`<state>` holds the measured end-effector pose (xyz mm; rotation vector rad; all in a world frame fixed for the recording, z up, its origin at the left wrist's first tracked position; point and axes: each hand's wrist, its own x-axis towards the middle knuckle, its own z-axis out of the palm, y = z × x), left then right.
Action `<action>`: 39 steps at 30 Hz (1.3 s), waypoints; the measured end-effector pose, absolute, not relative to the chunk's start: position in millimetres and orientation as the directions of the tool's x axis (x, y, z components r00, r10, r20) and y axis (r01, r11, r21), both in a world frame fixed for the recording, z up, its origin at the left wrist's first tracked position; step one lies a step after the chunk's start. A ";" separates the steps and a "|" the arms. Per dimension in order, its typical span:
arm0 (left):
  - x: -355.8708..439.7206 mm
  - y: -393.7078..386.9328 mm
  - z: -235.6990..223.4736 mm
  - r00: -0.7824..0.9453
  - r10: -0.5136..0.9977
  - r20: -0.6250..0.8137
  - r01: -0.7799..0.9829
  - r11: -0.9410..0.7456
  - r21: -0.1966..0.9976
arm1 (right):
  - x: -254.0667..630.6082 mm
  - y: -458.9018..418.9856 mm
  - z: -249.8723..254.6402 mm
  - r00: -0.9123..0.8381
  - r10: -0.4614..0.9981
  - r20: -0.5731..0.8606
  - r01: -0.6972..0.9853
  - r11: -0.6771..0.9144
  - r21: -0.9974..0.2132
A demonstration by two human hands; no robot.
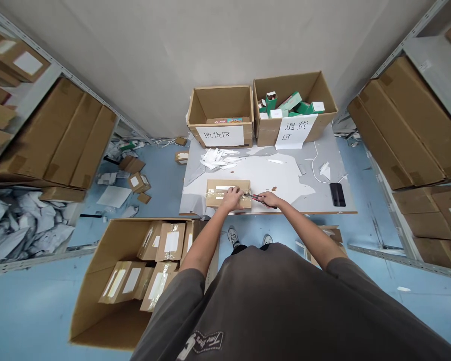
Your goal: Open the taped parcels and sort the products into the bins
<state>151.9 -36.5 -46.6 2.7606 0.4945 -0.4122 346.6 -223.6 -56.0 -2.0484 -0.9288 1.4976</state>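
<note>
A flat brown cardboard parcel (221, 193) sealed with clear tape lies at the near edge of the white table (315, 198). My left hand (233, 195) presses down on its right half, fingers curled over it. My right hand (268, 199) is closed around a small cutter (252, 196) with a red and dark handle, its tip touching the parcel's right end.
Two open cartons with paper signs stand at the table's back: the left one (221, 115) nearly bare, the right one (295, 108) holding green and white boxes. A black phone (337, 194) and a white cable lie at right. A large floor carton (135, 281) holds several taped parcels. Shelves flank both sides.
</note>
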 end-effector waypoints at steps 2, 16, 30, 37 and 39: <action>153.0 -35.8 -46.1 0.901 0.283 -0.330 0.370 -0.897 0.241 | 343.1 -228.0 -60.6 0.172 0.737 -0.654 0.222 -0.676 -0.703; 149.4 -30.0 -51.9 0.896 0.364 -0.254 0.435 -0.836 0.335 | 311.2 -291.1 -76.1 0.275 0.723 -0.634 0.006 -0.661 -0.751; 205.1 -14.6 -57.0 0.889 0.342 -0.304 0.407 -0.895 0.181 | 317.0 -271.8 -66.8 0.554 0.676 -0.486 0.055 -0.613 -0.788; 191.9 -7.6 -62.8 0.932 0.264 -0.248 0.321 -0.920 0.225 | 333.4 -249.6 -59.2 0.416 0.850 -0.324 0.621 -0.526 -0.581; 191.0 -7.9 -64.5 0.930 0.270 -0.248 0.327 -0.917 0.229 | 332.6 -240.0 -57.1 0.388 0.867 -0.314 0.703 -0.498 -0.508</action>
